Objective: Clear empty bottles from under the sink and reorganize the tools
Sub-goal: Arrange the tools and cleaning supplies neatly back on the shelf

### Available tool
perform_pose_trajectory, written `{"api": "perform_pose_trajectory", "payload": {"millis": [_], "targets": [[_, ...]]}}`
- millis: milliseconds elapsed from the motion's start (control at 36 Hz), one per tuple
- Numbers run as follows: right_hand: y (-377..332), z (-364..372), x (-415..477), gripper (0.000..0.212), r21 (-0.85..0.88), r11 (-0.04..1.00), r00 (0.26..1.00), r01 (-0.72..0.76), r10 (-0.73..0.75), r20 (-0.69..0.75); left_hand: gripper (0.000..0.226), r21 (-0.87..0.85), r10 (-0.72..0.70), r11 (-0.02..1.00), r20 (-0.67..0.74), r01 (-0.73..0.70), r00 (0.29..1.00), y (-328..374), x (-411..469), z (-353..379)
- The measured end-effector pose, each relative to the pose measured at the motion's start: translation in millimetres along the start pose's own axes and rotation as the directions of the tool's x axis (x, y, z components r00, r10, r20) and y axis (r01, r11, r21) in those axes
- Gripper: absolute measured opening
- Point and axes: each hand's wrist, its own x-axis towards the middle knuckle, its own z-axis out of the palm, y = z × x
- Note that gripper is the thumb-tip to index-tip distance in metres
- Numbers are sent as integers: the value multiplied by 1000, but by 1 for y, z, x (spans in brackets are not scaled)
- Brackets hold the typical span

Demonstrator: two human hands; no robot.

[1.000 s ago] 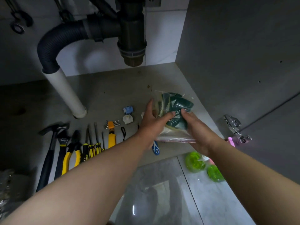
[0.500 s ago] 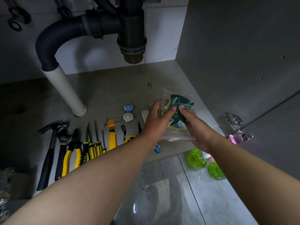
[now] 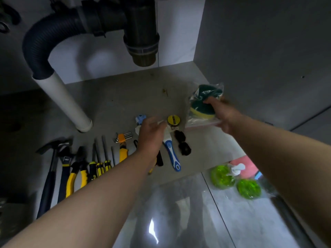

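Fingers (image 3: 209, 101) of the right hand (image 3: 224, 113) grip a crinkly clear bag (image 3: 201, 121) of round pads (image 3: 206, 93), left hand (image 3: 152, 134) relaxed

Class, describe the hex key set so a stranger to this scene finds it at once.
Find the white pipe meeting the cabinet floor. To its right, just behind the row of yellow-handled tools, lie the hex keys. They alone are bare metal rods fanned from an orange clip.
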Motion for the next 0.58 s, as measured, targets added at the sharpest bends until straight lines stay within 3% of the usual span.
{"api": "perform_pose_trajectory", "payload": {"millis": [139, 222, 306, 361, 444, 583], "targets": [[-3, 5, 23, 20, -159, 987, 1000, -27, 25, -13, 28, 38, 13, 999, -37, -12, 999, -12, 7, -12], [-2, 10, 31, 18, -212, 977, 998, -38, 47, 34, 24, 6, 13, 1000, -61, -12, 998, -16, 8, -13], [3, 14, 37, 61, -332, 941, 997, -69, 73, -1, 22, -6, 3, 1000, -83, -3, 997, -18, 8, -11], [4, 16, 38, 82, -423, 906, 995, -24, -18, -95, 21, -2, -1, 1000, -83, 0, 997, -18, 8, -9], [2, 20, 35, 68, -572, 819, 974, 48, -164, -153, 23, 14, 0, 1000, -71, 1, 998, -17, 8, -5], [4, 25, 29, 53, -666, 738, 970, 103, -224, -98, 24, 89, 49, 995, -32, -46, 998, -18, 6, 2]]}}
